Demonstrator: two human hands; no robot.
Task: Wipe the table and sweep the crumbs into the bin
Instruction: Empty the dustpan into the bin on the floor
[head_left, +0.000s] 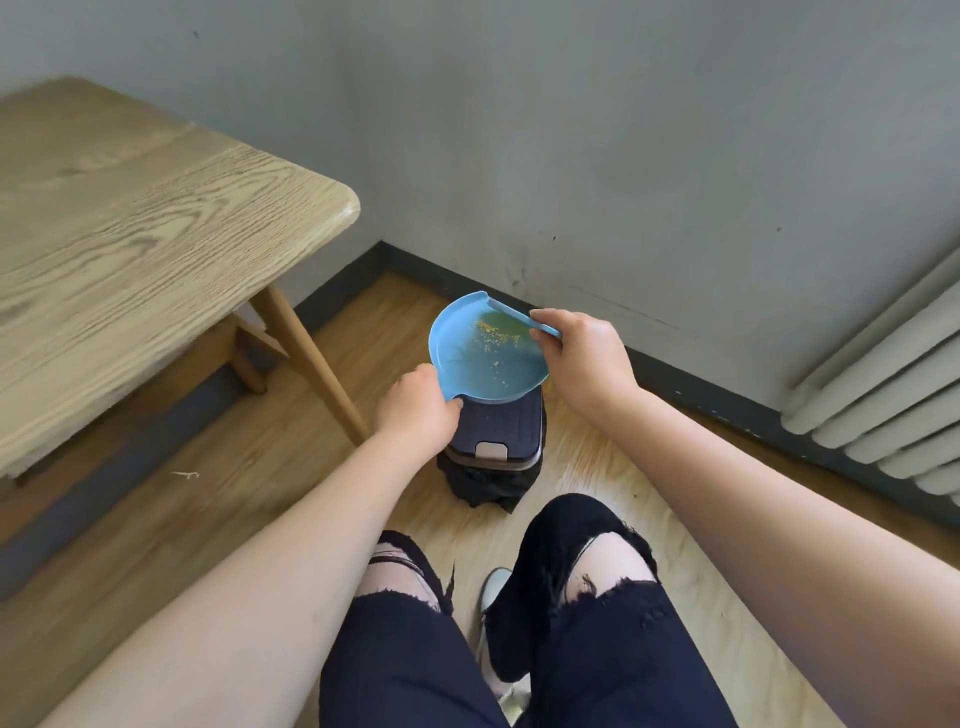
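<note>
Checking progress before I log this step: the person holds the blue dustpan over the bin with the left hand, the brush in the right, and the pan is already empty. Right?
Not quite. In the head view the blue dustpan is not empty: yellowish crumbs lie in it. The rest stands: left hand holds it over the bin, right hand holds the brush.

Grey wall (623, 130) fills upper frame, scuffed and marked low down. Dark baseboard (691, 384) runs along its foot, meeting in corner. Pale ribbed radiator (883, 384) against wall at right edge. Wood-plank floor (218, 509) below, lighter patch toward centre. Small pale scrap (185, 474) on floor at left. Black ripped trousers (597, 623) at bottom, light shoe (493, 584) between legs.
</note>
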